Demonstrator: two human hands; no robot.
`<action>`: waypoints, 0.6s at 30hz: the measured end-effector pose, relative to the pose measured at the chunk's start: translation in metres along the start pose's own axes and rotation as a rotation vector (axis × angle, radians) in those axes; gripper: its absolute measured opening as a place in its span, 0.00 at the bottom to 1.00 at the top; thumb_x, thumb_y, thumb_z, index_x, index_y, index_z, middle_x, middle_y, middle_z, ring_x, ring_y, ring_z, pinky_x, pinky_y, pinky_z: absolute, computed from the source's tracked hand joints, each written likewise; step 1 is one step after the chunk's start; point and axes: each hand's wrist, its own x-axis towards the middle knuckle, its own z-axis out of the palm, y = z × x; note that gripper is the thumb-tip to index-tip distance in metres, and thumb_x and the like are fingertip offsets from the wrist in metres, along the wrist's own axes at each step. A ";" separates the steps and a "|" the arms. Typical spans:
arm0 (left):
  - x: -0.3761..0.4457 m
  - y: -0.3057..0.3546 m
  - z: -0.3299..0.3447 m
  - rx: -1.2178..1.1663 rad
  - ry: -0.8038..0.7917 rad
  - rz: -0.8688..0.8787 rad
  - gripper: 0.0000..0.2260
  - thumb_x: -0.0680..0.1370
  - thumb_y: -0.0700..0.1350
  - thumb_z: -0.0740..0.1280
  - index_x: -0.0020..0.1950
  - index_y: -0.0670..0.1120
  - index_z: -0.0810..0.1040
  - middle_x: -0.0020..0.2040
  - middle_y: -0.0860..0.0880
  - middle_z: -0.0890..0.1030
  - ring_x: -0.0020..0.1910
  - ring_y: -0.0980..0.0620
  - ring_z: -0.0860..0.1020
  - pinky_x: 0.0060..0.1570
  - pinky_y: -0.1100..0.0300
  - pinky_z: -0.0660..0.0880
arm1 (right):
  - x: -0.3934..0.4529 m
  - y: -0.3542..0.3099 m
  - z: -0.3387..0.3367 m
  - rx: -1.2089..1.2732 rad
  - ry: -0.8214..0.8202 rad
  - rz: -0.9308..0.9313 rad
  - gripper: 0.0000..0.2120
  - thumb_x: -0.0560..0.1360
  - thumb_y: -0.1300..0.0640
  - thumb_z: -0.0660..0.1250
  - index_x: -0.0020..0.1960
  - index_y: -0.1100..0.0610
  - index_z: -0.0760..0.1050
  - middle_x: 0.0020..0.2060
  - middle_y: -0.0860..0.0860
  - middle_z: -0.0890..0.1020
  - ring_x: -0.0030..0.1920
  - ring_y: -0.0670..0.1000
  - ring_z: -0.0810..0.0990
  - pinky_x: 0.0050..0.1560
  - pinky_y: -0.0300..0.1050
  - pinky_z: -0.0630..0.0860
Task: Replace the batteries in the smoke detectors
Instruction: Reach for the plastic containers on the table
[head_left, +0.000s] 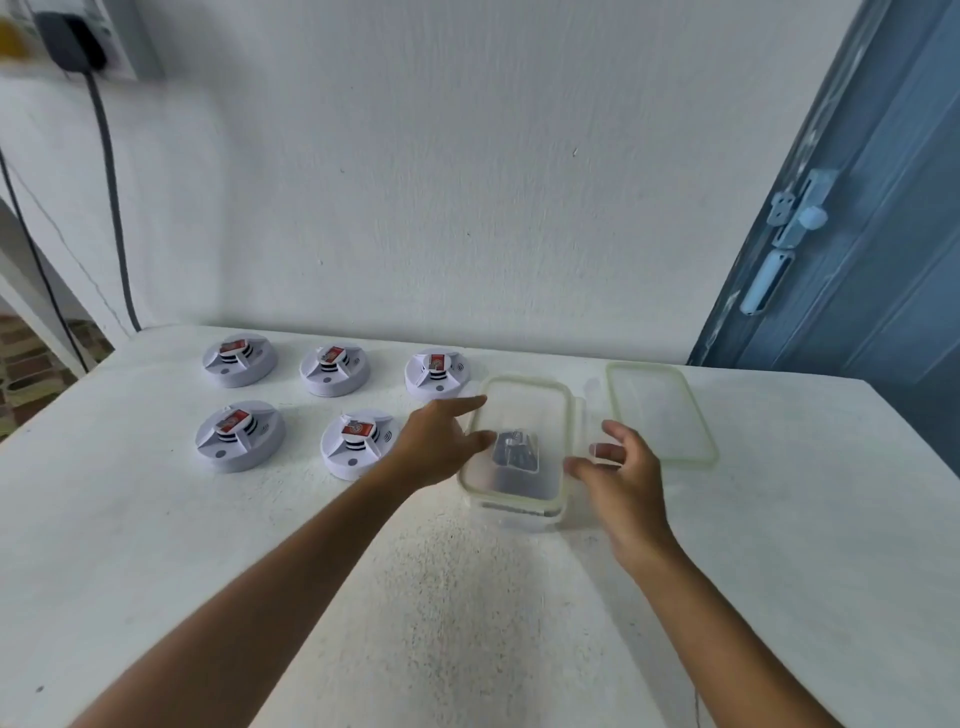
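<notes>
Five smoke detectors (332, 410) sit left of the clear container (519, 447) on the table (156, 545); its lid (660, 410) lies right. Both hands, left (441, 447) and right (618, 478), flank the container with fingers relaxed, gripping nothing.

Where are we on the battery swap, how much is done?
Early. Done: the lid is off and lies right of the box. In hand: the left hand and right hand are at the box's sides; dark items, probably batteries, lie inside. Left: all five detectors, none visibly opened.
</notes>
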 end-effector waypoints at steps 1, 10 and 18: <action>0.001 0.005 -0.009 -0.046 0.019 0.015 0.24 0.78 0.49 0.68 0.73 0.50 0.70 0.59 0.41 0.79 0.49 0.50 0.74 0.50 0.60 0.69 | 0.003 -0.010 0.000 0.192 -0.030 0.079 0.19 0.72 0.65 0.71 0.60 0.53 0.71 0.46 0.54 0.79 0.41 0.50 0.77 0.38 0.39 0.72; -0.030 0.020 -0.044 -0.062 0.040 0.261 0.42 0.69 0.65 0.71 0.78 0.60 0.55 0.80 0.53 0.51 0.78 0.52 0.50 0.74 0.48 0.56 | -0.001 -0.079 0.051 0.699 -0.386 0.121 0.12 0.74 0.71 0.67 0.55 0.62 0.74 0.44 0.62 0.84 0.40 0.58 0.83 0.41 0.50 0.81; -0.024 -0.001 -0.025 -0.039 0.500 0.242 0.29 0.75 0.27 0.56 0.76 0.42 0.63 0.67 0.39 0.75 0.64 0.42 0.75 0.54 0.67 0.67 | -0.006 -0.082 0.062 0.311 -0.484 -0.137 0.06 0.79 0.63 0.61 0.52 0.59 0.76 0.48 0.57 0.84 0.48 0.56 0.84 0.54 0.51 0.80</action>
